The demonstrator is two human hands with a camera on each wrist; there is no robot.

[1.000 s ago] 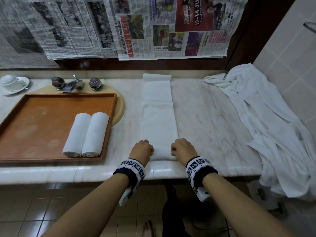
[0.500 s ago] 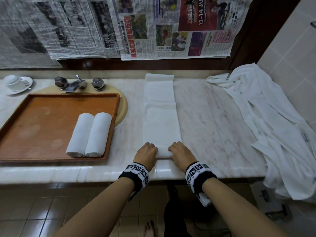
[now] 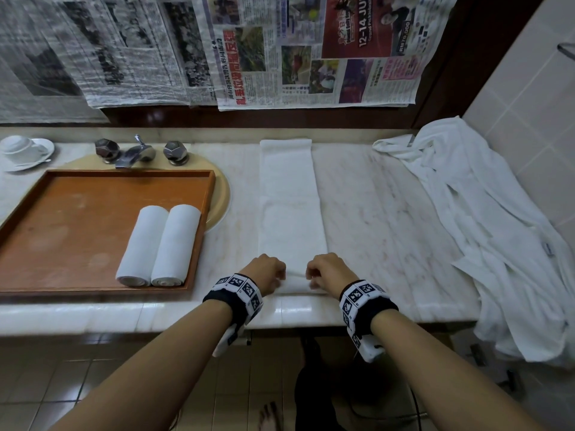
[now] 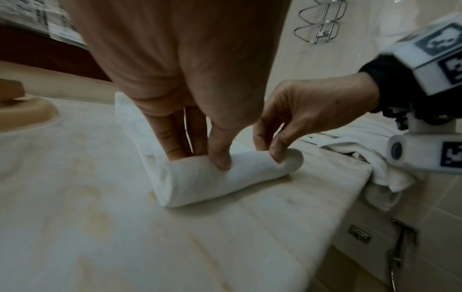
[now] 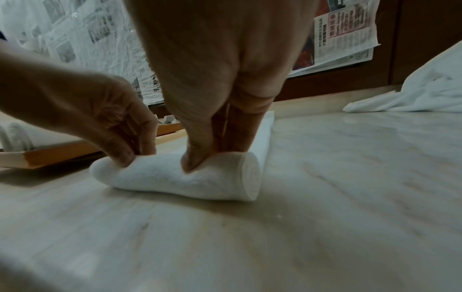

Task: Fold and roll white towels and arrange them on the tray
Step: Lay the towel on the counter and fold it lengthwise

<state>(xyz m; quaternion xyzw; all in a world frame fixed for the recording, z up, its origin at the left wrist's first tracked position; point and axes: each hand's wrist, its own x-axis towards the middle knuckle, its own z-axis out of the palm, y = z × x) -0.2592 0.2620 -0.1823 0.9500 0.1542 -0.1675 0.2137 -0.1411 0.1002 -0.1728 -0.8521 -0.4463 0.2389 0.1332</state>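
Towel, folded into a long strip, is laid on the counter, its near end rolled and pinched under the curled left hand and right hand; two finished rolls are set on the tray at left

Dim, even indoor light; wide-angle bending at edges, wrist views softly blurred.

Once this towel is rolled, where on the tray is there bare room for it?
The tray floor is bare left of the two rolled towels, out to its left rim, and behind them toward the faucet. Its right edge is crowded: the right roll lies close to the rim.
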